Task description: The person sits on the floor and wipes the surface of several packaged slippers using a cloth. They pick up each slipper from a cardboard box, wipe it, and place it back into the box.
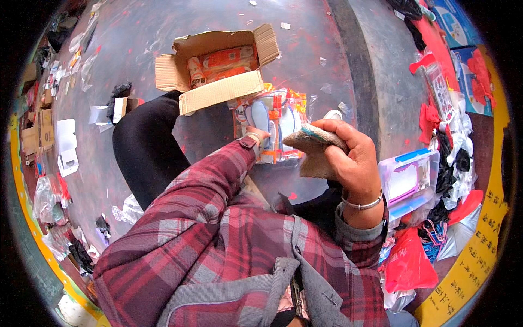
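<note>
My right hand [354, 158] is raised and closed around a bent, fuzzy beige insole [316, 143] with a teal edge. Thumb and fingers pinch its upper right part, and another layer of it hangs below. Farther left, my left hand [258, 134] grips the left side of some packaged insoles [275, 122], pale with dark rims, in clear plastic with orange parts. Its fingers are partly hidden by the pack. Just beyond, an open cardboard box [220, 94] holds orange and white packages [226, 60].
An overturned-looking clear plastic bin [408, 182] with blue clips lies on the right. Red bags [408, 261], cords and plastic line the right edge. On the left are white cartons [67, 147], brown boxes [43, 128] and plastic bags. Scraps dot the grey floor [305, 43].
</note>
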`<state>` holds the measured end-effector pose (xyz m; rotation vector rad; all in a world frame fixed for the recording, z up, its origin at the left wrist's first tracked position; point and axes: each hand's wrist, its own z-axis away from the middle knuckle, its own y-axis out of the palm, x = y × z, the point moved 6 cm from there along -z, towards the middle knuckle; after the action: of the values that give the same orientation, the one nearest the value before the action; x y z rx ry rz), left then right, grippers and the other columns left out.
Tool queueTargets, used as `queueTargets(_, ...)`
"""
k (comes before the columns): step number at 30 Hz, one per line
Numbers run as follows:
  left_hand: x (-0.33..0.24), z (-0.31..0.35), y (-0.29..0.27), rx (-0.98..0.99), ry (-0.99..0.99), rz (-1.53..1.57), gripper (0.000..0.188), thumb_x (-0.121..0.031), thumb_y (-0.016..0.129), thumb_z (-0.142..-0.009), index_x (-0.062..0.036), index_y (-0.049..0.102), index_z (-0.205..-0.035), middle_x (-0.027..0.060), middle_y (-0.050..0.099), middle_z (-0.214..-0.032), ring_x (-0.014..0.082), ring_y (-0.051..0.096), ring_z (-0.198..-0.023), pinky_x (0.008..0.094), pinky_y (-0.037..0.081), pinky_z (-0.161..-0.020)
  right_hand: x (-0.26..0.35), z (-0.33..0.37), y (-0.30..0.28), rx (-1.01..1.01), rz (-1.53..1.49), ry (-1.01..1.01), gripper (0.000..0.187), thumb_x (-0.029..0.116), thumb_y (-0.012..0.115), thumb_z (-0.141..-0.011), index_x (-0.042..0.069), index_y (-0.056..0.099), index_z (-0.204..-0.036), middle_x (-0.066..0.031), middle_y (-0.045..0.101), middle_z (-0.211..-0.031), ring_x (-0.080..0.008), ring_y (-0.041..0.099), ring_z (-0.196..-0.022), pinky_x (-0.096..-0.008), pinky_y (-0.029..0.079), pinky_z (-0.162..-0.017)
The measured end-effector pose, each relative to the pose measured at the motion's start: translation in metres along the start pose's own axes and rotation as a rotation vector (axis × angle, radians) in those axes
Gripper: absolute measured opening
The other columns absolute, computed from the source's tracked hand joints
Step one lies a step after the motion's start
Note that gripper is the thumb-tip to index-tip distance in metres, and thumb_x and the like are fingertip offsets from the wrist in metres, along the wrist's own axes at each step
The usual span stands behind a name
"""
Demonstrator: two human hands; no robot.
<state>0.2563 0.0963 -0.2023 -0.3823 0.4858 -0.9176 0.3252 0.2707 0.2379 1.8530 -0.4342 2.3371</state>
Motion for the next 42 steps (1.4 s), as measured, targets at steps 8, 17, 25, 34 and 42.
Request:
queueTargets(8,-0.017,0.022,-0.023,-0.165,0.142,-0.007,0.083,-0.023,0.079,-0.058,0.0001,0.037,-0.125,0.0221,0.048,-0.125,0.0332,0.048,-0.115,0.0396,0.041,-0.095,0.008,-0.004,0.002,0.002,0.005,0.002,0.035,-0.004,0.042,-0.069,-0.003,0.060,-0.099,-0.0073,0.063,-0.087,-0.0117,0.058,-0.080,-0.0244,0.047,-0.072)
queueTargets(17,-0.040,0.059,-0.049,0.386,0.495,0.535,0.046,-0.013,0.062,-0.068,0.0018,0.054,-0.110,0.0163,0.063,-0.098,0.0233,0.062,-0.092,0.0341,0.050,-0.076,0.001,-0.009,-0.008,-0.116,-0.180,0.071,0.040,-0.005,0.041,-0.069,-0.006,0.058,-0.105,-0.0083,0.062,-0.098,-0.0149,0.059,-0.091,-0.0270,0.046,-0.083)
queueTargets(25,-0.110,0.219,-0.121,1.235,0.576,0.952,0.056,-0.007,0.061,-0.076,0.0017,0.038,-0.127,0.0160,0.056,-0.112,0.0259,0.060,-0.099,0.0369,0.050,-0.086,-0.009,-0.014,-0.046,-0.333,-0.563,0.038,0.030,0.000,0.048,-0.077,-0.003,0.058,-0.104,-0.0100,0.063,-0.097,-0.0179,0.061,-0.087,-0.0271,0.048,-0.080)
queueTargets(34,-0.107,0.296,-0.177,1.304,0.602,1.079,0.045,-0.018,0.054,-0.088,-0.0031,0.039,-0.127,0.0085,0.057,-0.100,0.0133,0.060,-0.080,0.0252,0.052,-0.065,-0.038,-0.028,-0.010,-0.037,-0.306,0.209,0.051,0.032,0.065,-0.082,0.002,0.051,-0.120,-0.0074,0.059,-0.101,-0.0137,0.057,-0.084,-0.0269,0.047,-0.073)
queueTargets(42,-0.109,0.313,-0.164,1.338,0.732,0.895,0.050,-0.030,0.048,-0.091,-0.0041,0.036,-0.133,0.0113,0.047,-0.128,0.0196,0.049,-0.115,0.0360,0.043,-0.093,-0.013,-0.035,0.026,0.115,-0.540,0.176,0.067,0.025,0.071,-0.075,0.001,0.036,-0.127,-0.0177,0.060,-0.102,-0.0234,0.061,-0.091,-0.0324,0.051,-0.079)
